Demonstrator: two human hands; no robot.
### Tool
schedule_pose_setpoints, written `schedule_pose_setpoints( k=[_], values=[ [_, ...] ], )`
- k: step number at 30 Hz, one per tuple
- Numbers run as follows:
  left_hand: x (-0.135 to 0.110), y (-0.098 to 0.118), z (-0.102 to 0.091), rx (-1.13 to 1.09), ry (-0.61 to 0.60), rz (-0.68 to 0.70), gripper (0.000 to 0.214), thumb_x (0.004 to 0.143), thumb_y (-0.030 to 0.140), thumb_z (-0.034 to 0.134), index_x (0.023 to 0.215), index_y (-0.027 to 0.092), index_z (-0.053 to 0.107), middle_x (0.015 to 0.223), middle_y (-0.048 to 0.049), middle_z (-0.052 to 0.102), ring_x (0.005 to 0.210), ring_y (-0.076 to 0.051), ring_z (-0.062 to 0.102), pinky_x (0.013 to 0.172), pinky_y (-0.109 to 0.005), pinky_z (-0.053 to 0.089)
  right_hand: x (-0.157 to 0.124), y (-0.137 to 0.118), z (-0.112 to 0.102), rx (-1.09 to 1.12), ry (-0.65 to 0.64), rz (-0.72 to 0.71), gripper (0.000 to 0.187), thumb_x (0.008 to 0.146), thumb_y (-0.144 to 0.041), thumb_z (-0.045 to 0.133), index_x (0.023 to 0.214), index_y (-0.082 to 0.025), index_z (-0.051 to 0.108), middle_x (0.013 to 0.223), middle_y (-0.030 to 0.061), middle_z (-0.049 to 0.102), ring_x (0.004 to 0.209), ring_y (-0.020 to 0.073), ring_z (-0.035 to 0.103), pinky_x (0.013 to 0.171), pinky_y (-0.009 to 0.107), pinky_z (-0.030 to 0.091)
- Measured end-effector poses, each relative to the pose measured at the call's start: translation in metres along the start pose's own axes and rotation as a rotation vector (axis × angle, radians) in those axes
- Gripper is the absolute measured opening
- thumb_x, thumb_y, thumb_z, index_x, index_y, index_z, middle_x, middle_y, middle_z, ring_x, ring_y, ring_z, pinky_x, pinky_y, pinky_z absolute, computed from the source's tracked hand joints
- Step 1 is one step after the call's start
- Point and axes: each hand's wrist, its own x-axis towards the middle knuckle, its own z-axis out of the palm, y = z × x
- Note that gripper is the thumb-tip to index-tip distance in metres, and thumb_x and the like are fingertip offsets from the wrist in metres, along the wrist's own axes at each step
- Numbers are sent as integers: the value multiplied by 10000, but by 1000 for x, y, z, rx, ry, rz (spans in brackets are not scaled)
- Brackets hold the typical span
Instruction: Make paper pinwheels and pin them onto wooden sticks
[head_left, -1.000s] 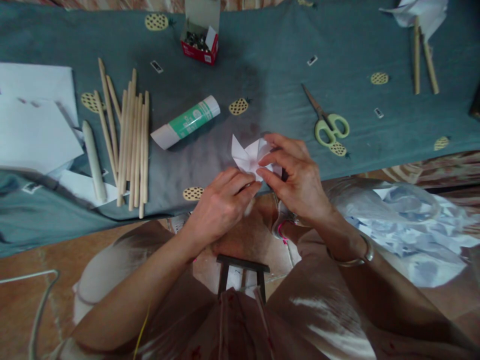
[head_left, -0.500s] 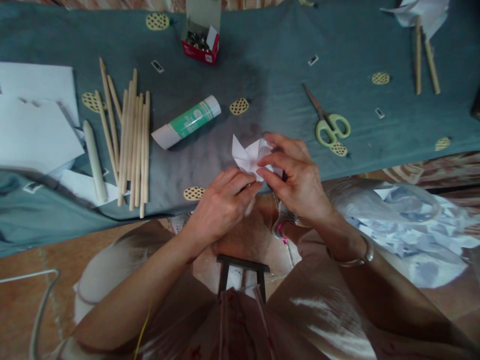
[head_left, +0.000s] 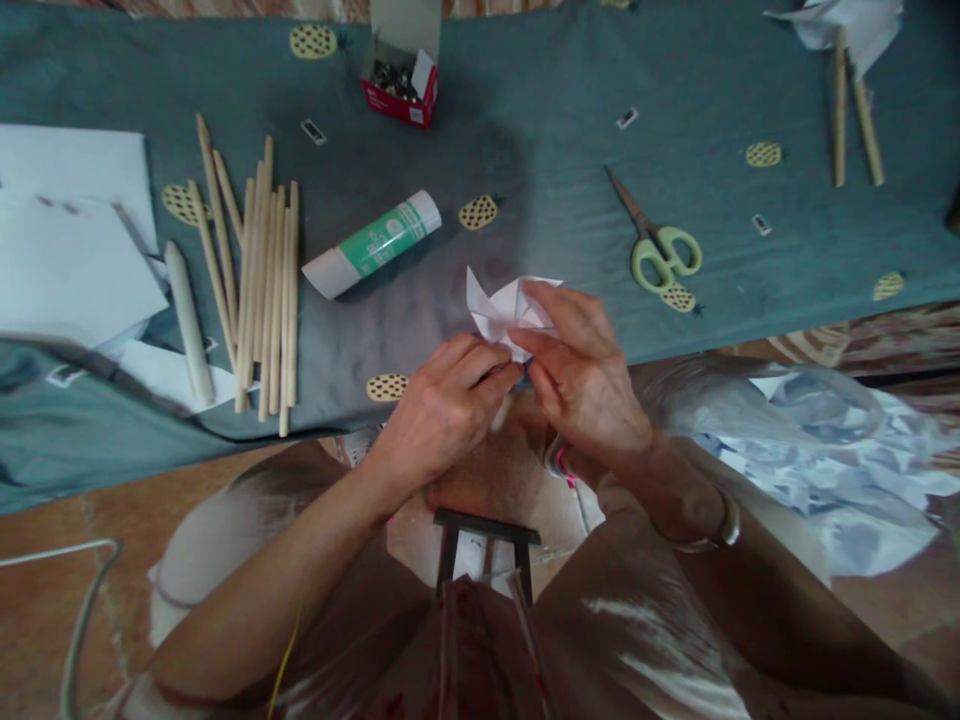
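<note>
A folded white paper piece (head_left: 501,305) with pointed flaps lies at the near edge of the blue-green cloth (head_left: 540,150). My left hand (head_left: 442,405) pinches its near corner with curled fingers. My right hand (head_left: 581,375) grips the paper's right side, fingers bent over the folds, a bangle on that wrist. Part of the paper is hidden under my fingers.
A glue stick (head_left: 375,243) lies left of the paper, beside a bundle of wooden sticks (head_left: 259,285) and white sheets (head_left: 71,250). Green scissors (head_left: 656,245) lie to the right. A red box of clips (head_left: 401,80) stands at the back. A bag of paper scraps (head_left: 825,460) sits at right.
My right hand has shifted slightly left and nearer on the paper, uncovering the paper's far right flap. My left hand has stayed put.
</note>
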Motion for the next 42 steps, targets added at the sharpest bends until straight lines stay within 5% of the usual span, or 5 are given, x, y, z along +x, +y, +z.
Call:
schedule_pose_setpoints(
  k=[8, 14, 26, 42],
  values=[
    [2, -3, 2, 22, 42, 9, 198, 970, 179, 508, 1063, 107, 668, 986, -114, 689, 886, -208, 585, 745, -349, 505, -3, -2, 5, -13, -21, 7, 314, 972, -189, 393, 1178, -239, 625, 1453, 83, 510, 1422, 260, 381, 1117, 497, 392],
    [6, -5, 5, 157, 40, -2, 186, 969, 208, 531, 1065, 133, 671, 1008, -91, 707, 911, -219, 590, 739, -361, 445, -2, 0, 12, -71, 21, 7, 307, 991, -196, 371, 1030, -215, 675, 1432, 101, 541, 1445, 255, 360, 1103, 491, 394],
    [8, -5, 5, 222, 50, 39, 165, 969, 211, 541, 1036, 144, 676, 1004, -80, 721, 912, -218, 579, 722, -359, 403, -2, 0, 1, 35, 36, 133, 403, 869, -48, 431, 1136, -196, 694, 1467, 117, 510, 1461, 264, 333, 1140, 516, 348],
    [8, -6, 1, 208, 31, 45, 180, 961, 205, 537, 1010, 130, 693, 951, -82, 700, 895, -217, 568, 732, -356, 416, 2, -6, 11, -73, -40, 32, 357, 920, -82, 406, 1152, -155, 667, 1428, 176, 542, 1463, 312, 322, 1091, 545, 383]
  ],
)
